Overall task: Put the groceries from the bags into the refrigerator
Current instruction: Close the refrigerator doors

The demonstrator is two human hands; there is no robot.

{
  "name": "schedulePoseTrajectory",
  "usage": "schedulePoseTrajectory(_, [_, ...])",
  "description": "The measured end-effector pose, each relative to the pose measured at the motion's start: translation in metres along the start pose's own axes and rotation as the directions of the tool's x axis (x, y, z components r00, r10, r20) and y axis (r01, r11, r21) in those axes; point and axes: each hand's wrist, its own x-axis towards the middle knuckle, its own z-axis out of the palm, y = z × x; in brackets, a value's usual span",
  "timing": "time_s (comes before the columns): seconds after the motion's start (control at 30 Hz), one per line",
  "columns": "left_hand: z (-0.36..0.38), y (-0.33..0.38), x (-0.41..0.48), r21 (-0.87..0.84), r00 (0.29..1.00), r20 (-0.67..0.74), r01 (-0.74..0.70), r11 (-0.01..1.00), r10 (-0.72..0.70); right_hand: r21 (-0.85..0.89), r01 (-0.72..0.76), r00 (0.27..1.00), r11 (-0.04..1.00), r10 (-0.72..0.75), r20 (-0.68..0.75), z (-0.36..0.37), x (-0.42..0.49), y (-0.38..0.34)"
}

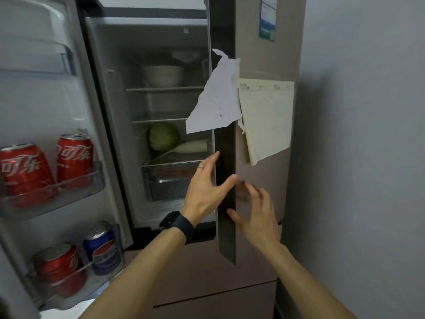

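The refrigerator (264, 180) stands in front of me with its left door (46, 100) swung wide and its right door (226, 180) partly open, edge toward me. My left hand (204, 189) has its fingers spread around the dark edge of the right door. Just right of that edge, my right hand (255, 215) is blurred, fingers apart and empty. Inside, a green cabbage (164, 137) and a white radish (190, 147) lie on the lower shelf, and a white bowl (164, 75) sits higher up. No bags are in view.
Red cola cans (48, 166) stand in the left door's middle rack; a red can and a blue can (102, 247) stand in the bottom rack. Papers (264, 118) hang on the right door. A clear drawer (170, 180) sits below the shelves. A grey wall (368, 157) closes the right side.
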Motion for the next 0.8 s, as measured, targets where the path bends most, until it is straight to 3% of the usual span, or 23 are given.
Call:
schedulePoseTrajectory(0.17, [0.007,-0.021,0.032,-0.071,0.993,-0.03,0.115,0.991,-0.117,-0.12,0.088,0.994,0.989,-0.08,0.07,0.025,0.035,0.005])
schedulePoseTrajectory(0.4, [0.014,-0.055,0.064,-0.071,0.98,-0.155,0.116,0.991,-0.126,-0.356,0.313,0.95,0.881,-0.296,0.103,0.05,0.077,0.048])
schedulePoseTrajectory(0.8, [0.023,-0.073,0.082,-0.102,0.957,-0.248,0.13,0.986,-0.152,-0.371,0.365,0.93,0.854,-0.351,0.106,0.08,0.097,0.071])
